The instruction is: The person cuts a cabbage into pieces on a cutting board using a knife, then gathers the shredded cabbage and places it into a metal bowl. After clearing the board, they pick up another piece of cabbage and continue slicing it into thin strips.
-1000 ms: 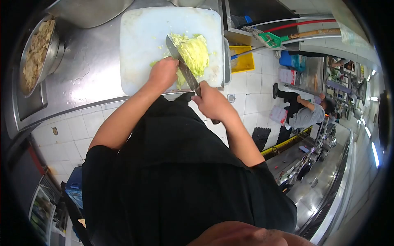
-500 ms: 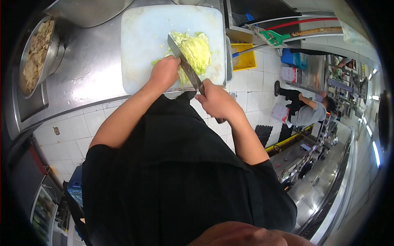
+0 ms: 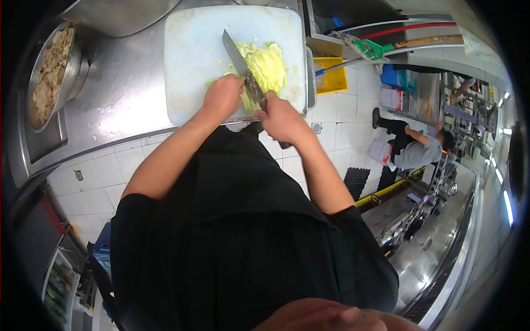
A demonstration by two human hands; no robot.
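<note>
My right hand (image 3: 282, 118) is wrapped round the dark handle of a large kitchen knife (image 3: 238, 57). Its long blade slants up and left across the board, along the left side of a pile of sliced pale green cabbage (image 3: 269, 69). My left hand (image 3: 223, 95) is closed, fingers curled against the near left part of the cabbage, close beside the blade; the fingertips are partly hidden. Under it all lies a white cutting board (image 3: 190, 52), with small cabbage bits scattered on it.
The board lies on a steel counter (image 3: 124, 83). A metal bowl of pale brown pieces (image 3: 51, 71) stands at left, a big metal vessel (image 3: 118, 14) behind. Right of the counter are a yellow bin (image 3: 338, 83) and long-handled tools (image 3: 372, 49). A person (image 3: 422, 146) is farther off.
My right hand and the knife have moved up and slightly left, so the blade tip reaches farther across the board. My left hand stays about where it was.
</note>
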